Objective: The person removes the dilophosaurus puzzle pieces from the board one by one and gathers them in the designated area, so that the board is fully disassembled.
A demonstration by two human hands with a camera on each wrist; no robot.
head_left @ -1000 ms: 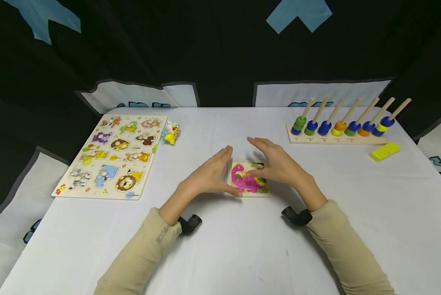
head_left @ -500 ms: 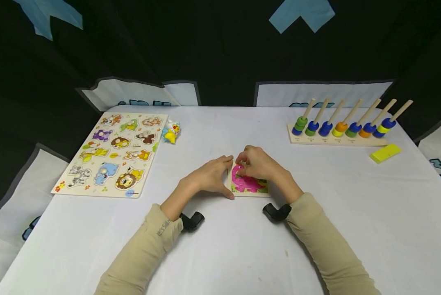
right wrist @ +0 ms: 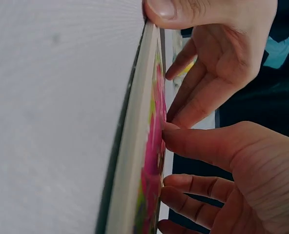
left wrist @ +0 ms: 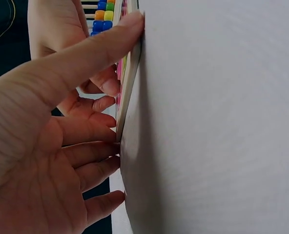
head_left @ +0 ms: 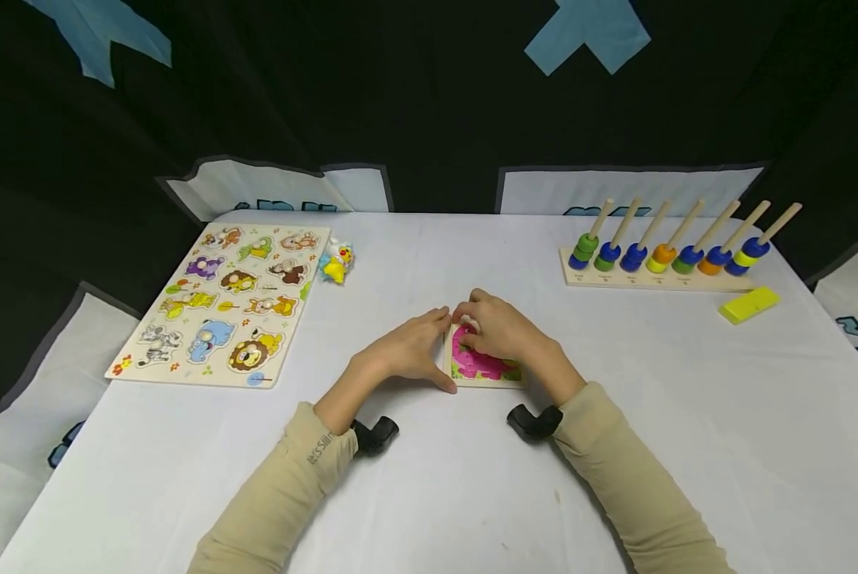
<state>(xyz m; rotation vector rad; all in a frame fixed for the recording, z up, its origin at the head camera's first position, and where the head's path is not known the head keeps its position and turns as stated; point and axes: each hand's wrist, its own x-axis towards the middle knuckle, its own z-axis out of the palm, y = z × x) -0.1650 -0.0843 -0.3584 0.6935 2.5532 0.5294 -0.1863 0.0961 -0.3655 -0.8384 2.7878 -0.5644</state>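
A small square jigsaw puzzle (head_left: 479,368) with a pink dinosaur in a pale wooden frame lies on the white table. My left hand (head_left: 406,348) braces its left side, thumb at the near corner and forefinger at the far one. In the left wrist view those fingers (left wrist: 98,168) are nearly straight along the frame edge. My right hand (head_left: 504,328) reaches over the puzzle from the right, fingers curled. Its thumb and fingertips (right wrist: 171,184) touch the picture's surface in the right wrist view, around the dinosaur's head. The upper right of the picture is hidden under this hand.
An animal peg-style puzzle board (head_left: 217,307) lies at the left, with a small yellow-and-blue chick toy (head_left: 337,261) beside it. At the back right stands a bead abacus (head_left: 659,267) with upright wooden pegs. A yellow block (head_left: 749,304) lies in front of it.
My right hand has come down and left from above the puzzle, its fingers curling onto the dinosaur picture. My left hand has shifted slightly against the frame's left edge.
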